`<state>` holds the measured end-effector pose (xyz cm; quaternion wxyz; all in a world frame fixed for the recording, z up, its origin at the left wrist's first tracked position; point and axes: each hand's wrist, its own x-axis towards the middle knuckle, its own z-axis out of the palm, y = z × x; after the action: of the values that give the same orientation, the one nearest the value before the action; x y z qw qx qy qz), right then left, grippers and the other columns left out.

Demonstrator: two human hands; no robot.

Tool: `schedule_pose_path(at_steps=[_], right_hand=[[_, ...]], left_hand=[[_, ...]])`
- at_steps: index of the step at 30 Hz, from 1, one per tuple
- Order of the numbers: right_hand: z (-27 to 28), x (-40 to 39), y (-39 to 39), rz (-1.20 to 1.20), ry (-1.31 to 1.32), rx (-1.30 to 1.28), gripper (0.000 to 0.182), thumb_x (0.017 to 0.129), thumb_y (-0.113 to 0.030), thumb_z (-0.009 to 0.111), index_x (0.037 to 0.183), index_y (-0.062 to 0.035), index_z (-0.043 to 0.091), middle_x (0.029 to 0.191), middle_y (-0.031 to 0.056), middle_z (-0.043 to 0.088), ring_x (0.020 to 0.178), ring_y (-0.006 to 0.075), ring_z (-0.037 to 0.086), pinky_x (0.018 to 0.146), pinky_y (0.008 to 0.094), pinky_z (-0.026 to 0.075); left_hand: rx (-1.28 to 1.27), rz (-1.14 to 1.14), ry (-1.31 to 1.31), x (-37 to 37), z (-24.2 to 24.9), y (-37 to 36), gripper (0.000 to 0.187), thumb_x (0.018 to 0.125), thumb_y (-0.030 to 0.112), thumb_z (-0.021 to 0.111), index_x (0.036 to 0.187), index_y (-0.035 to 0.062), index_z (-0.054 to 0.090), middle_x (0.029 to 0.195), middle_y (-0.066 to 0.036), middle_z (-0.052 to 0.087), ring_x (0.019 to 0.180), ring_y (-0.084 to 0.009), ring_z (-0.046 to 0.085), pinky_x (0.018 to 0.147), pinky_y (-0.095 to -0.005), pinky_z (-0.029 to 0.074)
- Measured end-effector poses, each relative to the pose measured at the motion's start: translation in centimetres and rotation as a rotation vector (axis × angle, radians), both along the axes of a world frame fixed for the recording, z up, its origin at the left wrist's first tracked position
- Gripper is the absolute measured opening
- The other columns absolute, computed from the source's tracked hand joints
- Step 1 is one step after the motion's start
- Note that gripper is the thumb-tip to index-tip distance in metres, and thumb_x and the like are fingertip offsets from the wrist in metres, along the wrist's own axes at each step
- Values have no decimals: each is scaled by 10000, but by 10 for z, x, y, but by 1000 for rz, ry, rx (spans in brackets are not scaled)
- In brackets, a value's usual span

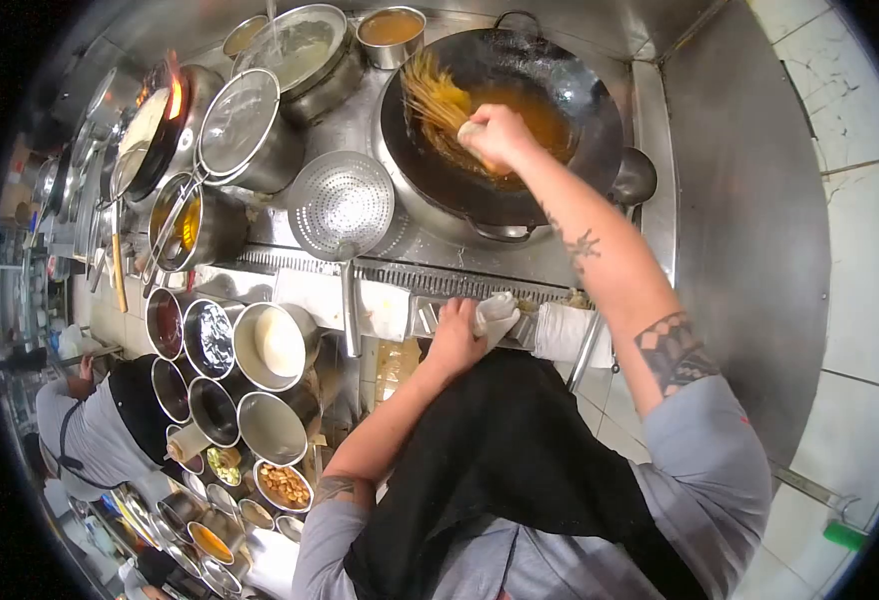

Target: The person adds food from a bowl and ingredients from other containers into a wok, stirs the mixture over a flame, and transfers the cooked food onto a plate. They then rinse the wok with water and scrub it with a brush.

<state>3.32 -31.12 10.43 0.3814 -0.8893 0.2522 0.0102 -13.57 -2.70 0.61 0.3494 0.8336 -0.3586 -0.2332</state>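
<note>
My right hand (500,138) is closed around the handle of a bamboo wok brush (435,95). Its splayed bristles are inside the large black wok (600,120), against the left side. Brown liquid (550,125) lies in the bottom of the wok. At the front edge of the stove, my left hand (457,338) rests with its fingers over the rail, closed on a bunched white cloth (501,312). Just left of the wok, a perforated strainer ladle (342,205) lies with its handle toward me.
A ladle (636,176) sits right of the wok. Pots, a mesh sieve (240,125) and an open flame (175,85) are at the left. Several steel containers, one holding brown pieces (285,485), stand lower left, near another person (110,420). A metal wall (740,210) borders the right.
</note>
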Motion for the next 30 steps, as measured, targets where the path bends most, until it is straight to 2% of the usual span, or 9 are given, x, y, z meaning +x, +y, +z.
schedule_pose_path(at_steps=[3,5,6,8,14,19,22,27,30], right_hand=[[-37,-28,-32,201,-25,166,466,728,-310,823,1120,-93,696,1075,109,711,994,214,665,894,352,506],[19,-69,-67,462,207,284,479,775,-266,810,1201,-90,677,1174,87,675,1087,182,618,1009,343,445],[28,-83,-91,640,231,109,487,792,-222,798,1235,-77,657,1178,90,663,1100,193,611,880,345,539],[73,-91,-92,259,553,492,450,813,-171,768,1237,-69,656,1084,89,675,1004,230,654,454,291,541],[-23,-2,-16,30,17,191,517,823,-268,751,1283,-64,631,1174,132,690,977,266,687,874,335,533],[-55,15,51,-255,-189,378,585,799,-248,769,1320,-42,598,1214,199,664,1077,234,660,923,300,490],[0,-27,34,0,74,558,569,874,-259,718,1392,-104,542,993,106,675,720,135,635,531,289,556],[77,-87,-35,453,494,-104,548,787,-297,750,1297,-128,640,1165,140,694,964,207,673,859,331,527],[109,-88,-62,411,742,-301,512,737,-214,671,1233,-87,677,1235,183,655,1096,314,654,919,353,510]], left_hand=[[-72,-48,152,2,-7,5,584,684,45,740,1207,32,481,1107,-243,594,1096,-463,538,941,-487,464],[12,-66,412,13,3,8,583,695,37,740,1221,29,488,1089,-205,620,1074,-409,587,929,-458,479],[-69,4,628,15,-1,10,580,701,30,738,1227,31,494,1091,-181,625,1062,-368,598,928,-442,480],[-236,151,1053,15,-18,17,574,714,17,736,1240,34,507,1094,-134,634,1039,-287,621,928,-408,483],[-531,351,1827,32,19,48,652,818,128,617,1394,-72,387,1289,-223,588,1122,-343,634,1015,-458,496],[-716,386,1688,58,46,35,572,843,108,593,1364,-62,428,1262,-218,599,1104,-343,644,968,-484,531],[-650,521,1465,68,72,-16,383,910,146,599,1254,-9,533,1090,-148,657,954,-270,684,845,-408,579],[-661,744,1481,86,71,-91,295,886,122,619,1140,-15,560,1026,-129,637,911,-260,663,786,-416,551],[-597,789,1274,92,64,-110,301,851,65,620,1128,-30,552,1021,-134,632,896,-257,654,766,-405,534]])
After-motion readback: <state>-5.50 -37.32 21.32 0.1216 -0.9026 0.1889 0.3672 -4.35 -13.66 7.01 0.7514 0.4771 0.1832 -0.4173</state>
